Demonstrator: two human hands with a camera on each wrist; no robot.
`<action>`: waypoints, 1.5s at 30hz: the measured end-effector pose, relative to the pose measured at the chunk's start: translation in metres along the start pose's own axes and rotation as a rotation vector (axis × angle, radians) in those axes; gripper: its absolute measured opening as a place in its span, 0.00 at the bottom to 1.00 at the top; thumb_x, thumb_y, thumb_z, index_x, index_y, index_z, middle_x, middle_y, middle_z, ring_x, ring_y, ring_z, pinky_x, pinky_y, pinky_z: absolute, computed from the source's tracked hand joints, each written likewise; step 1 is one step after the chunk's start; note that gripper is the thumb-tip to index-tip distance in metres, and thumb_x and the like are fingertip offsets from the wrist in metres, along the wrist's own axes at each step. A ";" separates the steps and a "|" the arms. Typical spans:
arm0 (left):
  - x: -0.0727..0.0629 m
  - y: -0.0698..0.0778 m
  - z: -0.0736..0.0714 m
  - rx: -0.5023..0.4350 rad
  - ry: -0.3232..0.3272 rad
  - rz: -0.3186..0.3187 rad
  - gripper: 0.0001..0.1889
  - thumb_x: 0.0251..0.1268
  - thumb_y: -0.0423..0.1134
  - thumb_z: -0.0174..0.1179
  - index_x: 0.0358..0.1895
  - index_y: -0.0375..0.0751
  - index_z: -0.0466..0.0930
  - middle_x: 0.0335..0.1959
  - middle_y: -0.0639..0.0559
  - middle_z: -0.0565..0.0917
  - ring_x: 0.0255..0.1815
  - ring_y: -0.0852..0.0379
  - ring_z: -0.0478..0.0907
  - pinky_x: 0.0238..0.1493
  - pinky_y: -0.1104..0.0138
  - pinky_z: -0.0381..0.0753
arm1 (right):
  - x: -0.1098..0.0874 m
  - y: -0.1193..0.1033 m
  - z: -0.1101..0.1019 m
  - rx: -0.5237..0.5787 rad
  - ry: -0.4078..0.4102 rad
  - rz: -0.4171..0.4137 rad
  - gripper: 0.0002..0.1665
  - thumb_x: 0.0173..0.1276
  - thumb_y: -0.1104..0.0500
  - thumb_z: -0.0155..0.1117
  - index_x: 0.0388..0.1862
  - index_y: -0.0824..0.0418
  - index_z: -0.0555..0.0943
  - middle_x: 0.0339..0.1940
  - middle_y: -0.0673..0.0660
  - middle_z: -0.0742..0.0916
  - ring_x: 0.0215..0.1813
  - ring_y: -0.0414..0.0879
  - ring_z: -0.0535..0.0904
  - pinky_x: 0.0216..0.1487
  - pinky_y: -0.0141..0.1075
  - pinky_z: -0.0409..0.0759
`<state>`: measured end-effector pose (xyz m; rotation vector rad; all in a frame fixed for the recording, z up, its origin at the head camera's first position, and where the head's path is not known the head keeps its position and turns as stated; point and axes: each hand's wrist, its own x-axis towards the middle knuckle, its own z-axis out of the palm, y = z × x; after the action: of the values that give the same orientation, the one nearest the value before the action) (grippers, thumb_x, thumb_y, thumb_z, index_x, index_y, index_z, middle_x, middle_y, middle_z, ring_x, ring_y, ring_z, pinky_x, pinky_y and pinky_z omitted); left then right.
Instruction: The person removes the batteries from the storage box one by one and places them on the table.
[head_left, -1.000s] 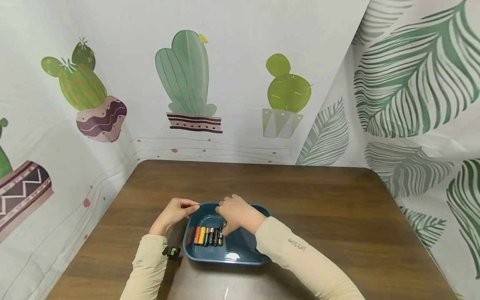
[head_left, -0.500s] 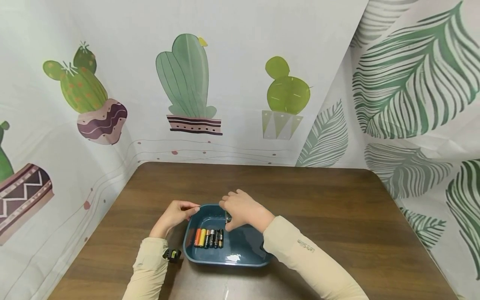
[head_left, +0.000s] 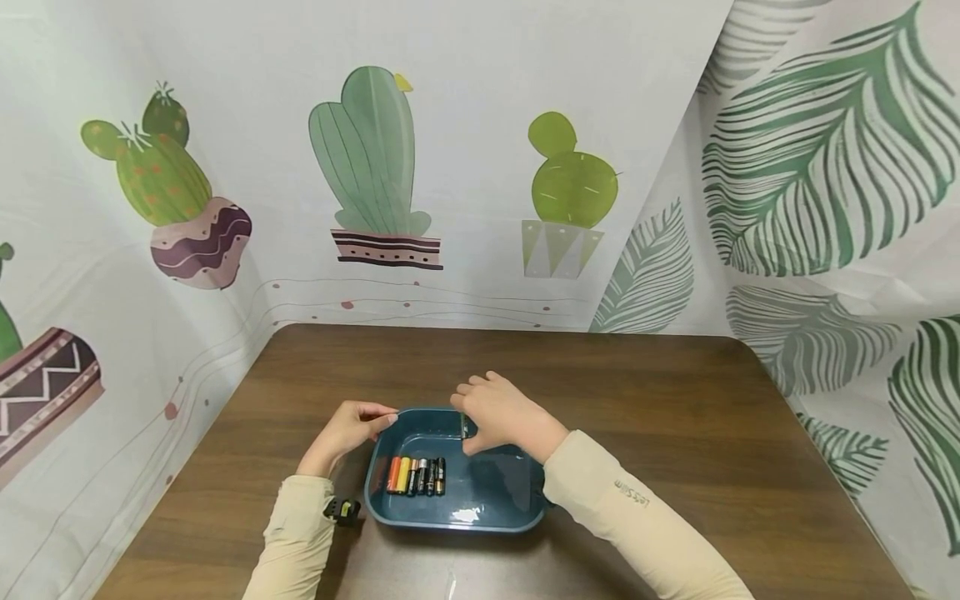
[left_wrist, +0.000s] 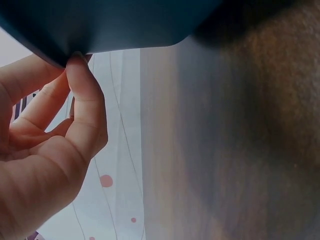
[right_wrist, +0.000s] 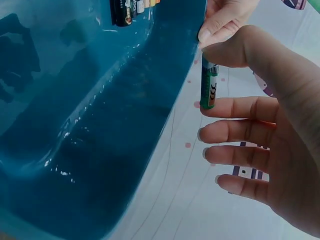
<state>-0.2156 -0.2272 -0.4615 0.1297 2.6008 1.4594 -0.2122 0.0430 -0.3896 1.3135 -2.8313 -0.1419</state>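
A dark blue tray (head_left: 491,492) with raised walls sits on the table. My left hand (head_left: 347,432) pinches its far left corner between thumb and fingers; in the left wrist view the thumb (left_wrist: 86,100) presses against the tray wall. Inside, to the left, a row of several batteries (head_left: 416,477) lies side by side, orange and yellow ones first, then dark ones. Over the far wall, my right hand (head_left: 504,414) holds one green and black battery (right_wrist: 209,85) by its ends between thumb and index finger. The other fingers of that hand are spread out in the right wrist view.
The brown wooden table (head_left: 637,433) reaches beyond the tray on both sides. Behind it hangs a white cloth (head_left: 480,167) printed with cacti and leaves. A small black camera (head_left: 343,510) is strapped at the left wrist, beside the tray's left wall.
My right hand has lifted from beside the battery row and moved right and towards the far wall, carrying the green battery. The left hand stays at the tray's corner.
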 end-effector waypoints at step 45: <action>0.000 -0.003 0.000 -0.013 -0.001 0.000 0.11 0.65 0.35 0.62 0.45 0.31 0.85 0.35 0.46 0.85 0.29 0.56 0.76 0.34 0.58 0.80 | -0.062 0.049 0.015 -0.003 0.193 -0.023 0.24 0.48 0.42 0.69 0.38 0.55 0.80 0.32 0.48 0.78 0.37 0.45 0.71 0.37 0.41 0.70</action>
<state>-0.2157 -0.2289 -0.4643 0.1285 2.5900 1.4753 -0.2101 0.1223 -0.3985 1.2834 -2.6554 -0.0187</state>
